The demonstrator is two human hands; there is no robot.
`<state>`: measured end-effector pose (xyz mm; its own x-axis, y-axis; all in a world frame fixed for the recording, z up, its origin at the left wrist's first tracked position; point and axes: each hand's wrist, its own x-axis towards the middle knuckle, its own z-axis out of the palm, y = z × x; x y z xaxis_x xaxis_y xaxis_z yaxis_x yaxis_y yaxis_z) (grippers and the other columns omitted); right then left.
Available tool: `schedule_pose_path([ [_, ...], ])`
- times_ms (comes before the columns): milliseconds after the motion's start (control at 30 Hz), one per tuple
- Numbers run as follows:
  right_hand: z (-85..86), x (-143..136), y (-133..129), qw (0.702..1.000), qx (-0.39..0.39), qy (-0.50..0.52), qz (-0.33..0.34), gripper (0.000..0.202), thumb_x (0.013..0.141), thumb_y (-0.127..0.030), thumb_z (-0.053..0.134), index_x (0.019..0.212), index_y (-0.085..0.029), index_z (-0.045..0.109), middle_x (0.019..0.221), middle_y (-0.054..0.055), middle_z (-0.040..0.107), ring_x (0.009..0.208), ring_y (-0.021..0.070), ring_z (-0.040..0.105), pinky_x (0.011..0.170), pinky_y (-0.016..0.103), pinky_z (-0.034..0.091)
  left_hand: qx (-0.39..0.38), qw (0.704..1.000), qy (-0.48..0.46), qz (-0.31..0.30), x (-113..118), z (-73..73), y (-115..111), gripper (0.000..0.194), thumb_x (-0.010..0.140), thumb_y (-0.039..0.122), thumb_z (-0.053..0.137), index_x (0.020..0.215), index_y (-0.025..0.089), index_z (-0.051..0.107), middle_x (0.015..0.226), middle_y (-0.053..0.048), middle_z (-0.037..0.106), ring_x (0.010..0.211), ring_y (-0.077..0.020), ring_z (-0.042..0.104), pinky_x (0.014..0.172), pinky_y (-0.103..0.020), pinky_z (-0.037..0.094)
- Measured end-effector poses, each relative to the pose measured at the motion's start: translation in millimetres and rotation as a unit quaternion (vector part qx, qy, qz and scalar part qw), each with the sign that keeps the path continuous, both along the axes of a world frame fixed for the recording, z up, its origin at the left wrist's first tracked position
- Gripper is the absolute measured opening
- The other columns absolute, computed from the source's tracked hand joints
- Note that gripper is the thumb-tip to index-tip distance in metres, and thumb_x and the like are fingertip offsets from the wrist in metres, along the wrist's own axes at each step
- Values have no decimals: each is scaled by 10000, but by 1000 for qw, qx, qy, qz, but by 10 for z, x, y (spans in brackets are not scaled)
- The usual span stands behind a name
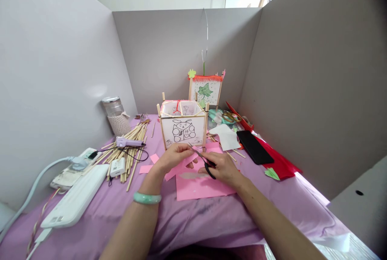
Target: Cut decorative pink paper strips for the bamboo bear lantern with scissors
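My left hand (175, 157) is closed on a piece of pink paper (181, 168), just in front of a square lantern frame. In my right hand (222, 168) are black-handled scissors (209, 169), their blades pointing up and left at the paper's edge. Below both hands lies a larger pink sheet (196, 189). The lantern (189, 132) has wooden stick corners and white panels, with a rabbit-like figure drawn on the front one. Part of the held paper is hidden behind my fingers.
Wooden sticks (133, 151) lie in a heap at the left, with a lilac glue gun (128, 142) on top. A white power bank (77, 195) and glass bottle (116, 115) are also left. At right are a black phone (254, 147) and red fabric (279, 159). Grey partitions (184, 46) enclose the table.
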<state>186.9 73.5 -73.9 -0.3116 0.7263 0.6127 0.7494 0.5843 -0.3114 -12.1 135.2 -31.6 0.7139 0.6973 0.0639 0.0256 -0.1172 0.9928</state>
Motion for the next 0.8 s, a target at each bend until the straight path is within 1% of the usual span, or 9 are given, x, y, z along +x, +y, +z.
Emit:
schedule_pose_path([
  [200,-21,20,19,1000,5,-3,-6,462,776,-525,604,1095,-193,631,653,1,611,565,103,509,537,206,306,-1,1000,3,1,1,31,-21,268,765,376,607,807,111,613,742,-79,659,582,-154,615,594,-281,499],
  [367,-21,25,21,1000,7,-5,-3,465,784,-535,588,1097,-194,630,668,9,622,568,107,519,538,207,310,-3,1000,1,0,-1,21,-16,268,760,382,612,799,116,613,746,-78,658,583,-152,612,601,-288,505],
  [633,-6,11,12,1000,-9,3,-1,480,771,-546,596,1091,-190,631,630,-10,579,542,95,475,535,201,308,4,1000,-4,-4,-4,-14,8,271,770,381,606,818,115,615,755,-77,654,586,-152,607,611,-299,508],
  [800,17,10,-3,1000,-18,2,0,514,749,-558,613,1107,-190,623,638,-11,574,544,93,459,530,203,303,15,1000,-6,27,-4,-17,30,329,773,447,593,828,123,621,740,-75,657,582,-152,612,612,-285,498],
])
